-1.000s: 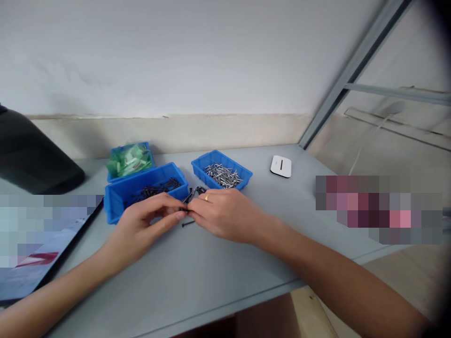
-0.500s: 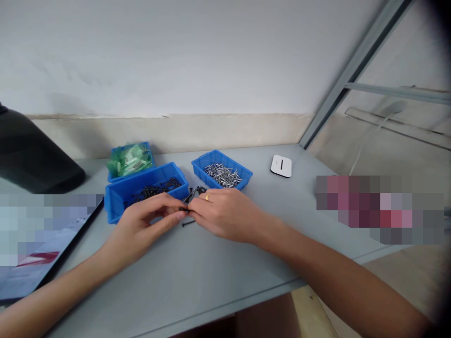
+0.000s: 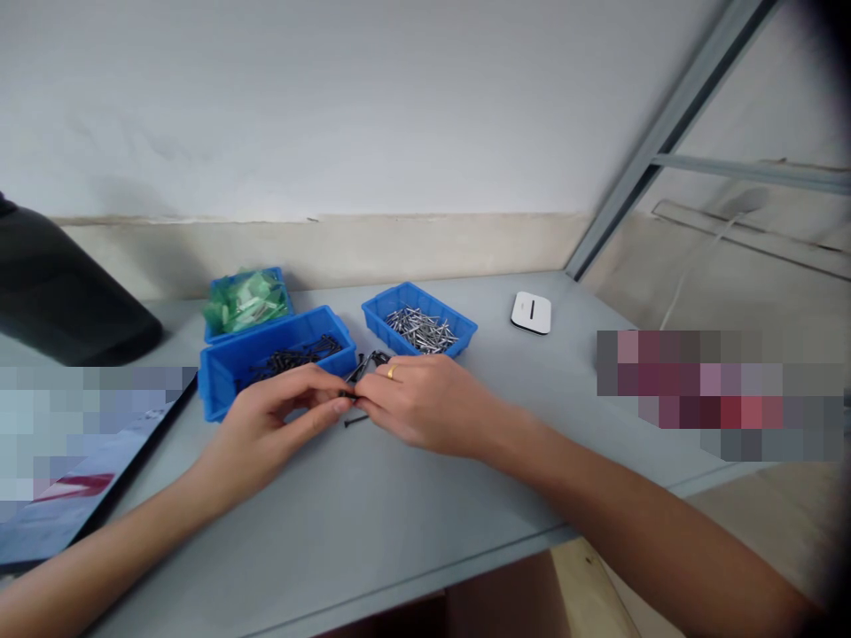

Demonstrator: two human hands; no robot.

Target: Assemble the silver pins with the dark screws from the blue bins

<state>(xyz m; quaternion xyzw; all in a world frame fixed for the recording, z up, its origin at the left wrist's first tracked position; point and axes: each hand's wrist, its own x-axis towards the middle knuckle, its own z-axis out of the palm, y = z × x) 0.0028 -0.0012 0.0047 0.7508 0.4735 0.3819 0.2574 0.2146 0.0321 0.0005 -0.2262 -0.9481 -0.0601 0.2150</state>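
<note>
My left hand [image 3: 276, 415] pinches the head end of a small black screw [image 3: 347, 394] between thumb and index finger. Pressed close against it, my right hand [image 3: 422, 399], with a gold ring, has its fingers closed at the screw's other end, which they hide. Under the right fingers another black screw [image 3: 355, 421] lies on the grey table, partly covered. Just behind the fingertips is a small loose pile of dark and silver screws or nails [image 3: 359, 366]. A blue bin [image 3: 211, 377] of black screws [image 3: 299, 354] stands right behind my left hand.
Another blue bin [image 3: 469, 335] with silver nails [image 3: 422, 328] sits behind my right hand. A third bin [image 3: 284, 292] holds green plastic bags [image 3: 245, 299]. Also around are a white square device [image 3: 531, 313], a dark bottle [image 3: 59, 283] and a partly blurred flat panel [image 3: 120, 470].
</note>
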